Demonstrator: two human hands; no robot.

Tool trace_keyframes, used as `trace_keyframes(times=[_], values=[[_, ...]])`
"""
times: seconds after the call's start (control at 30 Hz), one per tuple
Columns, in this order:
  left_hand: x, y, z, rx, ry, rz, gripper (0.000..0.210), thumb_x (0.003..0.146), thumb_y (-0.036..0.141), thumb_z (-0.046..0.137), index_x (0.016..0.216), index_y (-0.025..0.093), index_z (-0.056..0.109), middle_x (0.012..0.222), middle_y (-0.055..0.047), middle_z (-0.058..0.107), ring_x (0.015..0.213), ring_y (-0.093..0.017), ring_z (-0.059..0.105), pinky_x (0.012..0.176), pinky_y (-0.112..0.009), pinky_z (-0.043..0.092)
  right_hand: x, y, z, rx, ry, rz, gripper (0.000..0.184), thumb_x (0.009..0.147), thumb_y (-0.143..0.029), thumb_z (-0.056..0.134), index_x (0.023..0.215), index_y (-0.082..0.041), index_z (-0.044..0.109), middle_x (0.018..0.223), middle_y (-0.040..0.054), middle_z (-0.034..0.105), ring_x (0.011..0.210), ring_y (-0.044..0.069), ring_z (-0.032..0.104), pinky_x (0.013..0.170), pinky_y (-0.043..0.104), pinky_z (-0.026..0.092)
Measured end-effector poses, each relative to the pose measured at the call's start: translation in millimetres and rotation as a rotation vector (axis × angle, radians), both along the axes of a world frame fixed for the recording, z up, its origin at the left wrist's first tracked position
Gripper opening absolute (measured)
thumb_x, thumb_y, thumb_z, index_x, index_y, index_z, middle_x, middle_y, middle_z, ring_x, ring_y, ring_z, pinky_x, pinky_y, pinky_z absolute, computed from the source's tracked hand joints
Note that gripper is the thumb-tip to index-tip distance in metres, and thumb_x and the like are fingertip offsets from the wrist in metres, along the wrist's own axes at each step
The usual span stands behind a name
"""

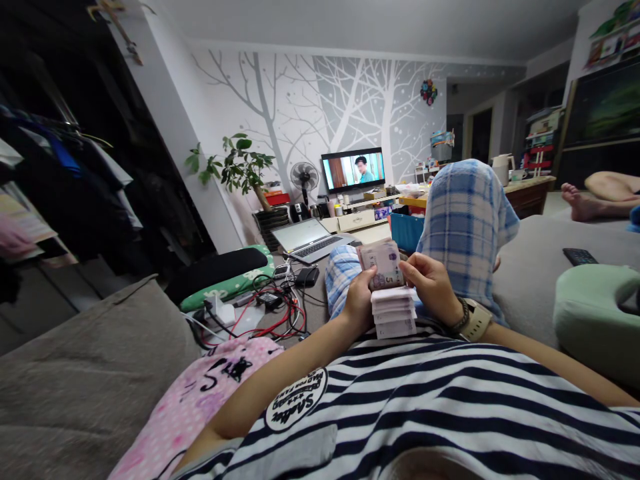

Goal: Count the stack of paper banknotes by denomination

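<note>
A stack of banknotes [383,259] stands upright above my lap, its top note marked with a 5. My left hand [359,293] grips the stack at its lower left, thumb on the front. At the right edge, the closed fingers of my right hand [429,283] pinch the notes; whether they hold one note or several I cannot tell. Just below, more banknotes [395,313] lie in overlapping, stepped bundles on my striped shirt. A watch and a dark bracelet circle my right wrist.
An open laptop [315,241] sits beyond my left knee. Tangled cables [280,310] and a power strip lie to the left, near a pink blanket [210,393]. On the right are a green cushion [593,303], a remote control [580,257] and another person's foot [575,201].
</note>
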State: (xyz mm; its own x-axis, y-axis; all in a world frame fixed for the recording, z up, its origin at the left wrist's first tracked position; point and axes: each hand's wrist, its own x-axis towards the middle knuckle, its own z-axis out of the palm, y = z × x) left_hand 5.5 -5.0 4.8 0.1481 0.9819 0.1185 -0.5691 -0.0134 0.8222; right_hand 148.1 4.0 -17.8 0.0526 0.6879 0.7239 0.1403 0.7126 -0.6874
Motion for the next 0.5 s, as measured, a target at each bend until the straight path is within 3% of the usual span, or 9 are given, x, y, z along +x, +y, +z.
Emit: trace_keyframes(times=[0.13,0.3,0.5], values=[[-2.5,-1.0,-2.2,0.062,0.014,-0.064,0.024,0.069,0.027,0.065,0.087,0.011,0.07,0.08,-0.01,0.073,0.09,-0.028,0.068,0.082,-0.035,0.052,0.5,6.0,-1.1,-0.049,-0.027,-0.057,0.038,0.082,-0.049,0.062,0.061,-0.02,0.049,0.053,-0.0033,0.046,0.052,0.011,0.039,0.051,0.026,0.032],[-1.4,-3.6,-0.4,0.075,0.04,0.008,0.023,0.063,0.02,0.067,0.084,0.011,0.069,0.077,-0.008,0.073,0.087,-0.027,0.069,0.082,-0.035,0.052,0.1,6.2,-0.3,-0.058,-0.044,-0.075,0.037,0.081,-0.047,0.062,0.06,-0.02,0.047,0.053,-0.0038,0.043,0.052,0.011,0.037,0.05,0.026,0.029],[0.1,1.4,-0.6,0.029,0.029,0.081,0.013,0.066,0.024,0.068,0.072,0.013,0.067,0.072,-0.007,0.072,0.088,-0.025,0.068,0.081,-0.032,0.051,0.2,3.9,-0.9,-0.014,-0.055,-0.112,0.035,0.084,-0.043,0.06,0.061,-0.02,0.047,0.055,-0.0036,0.043,0.054,0.011,0.037,0.052,0.026,0.03]])
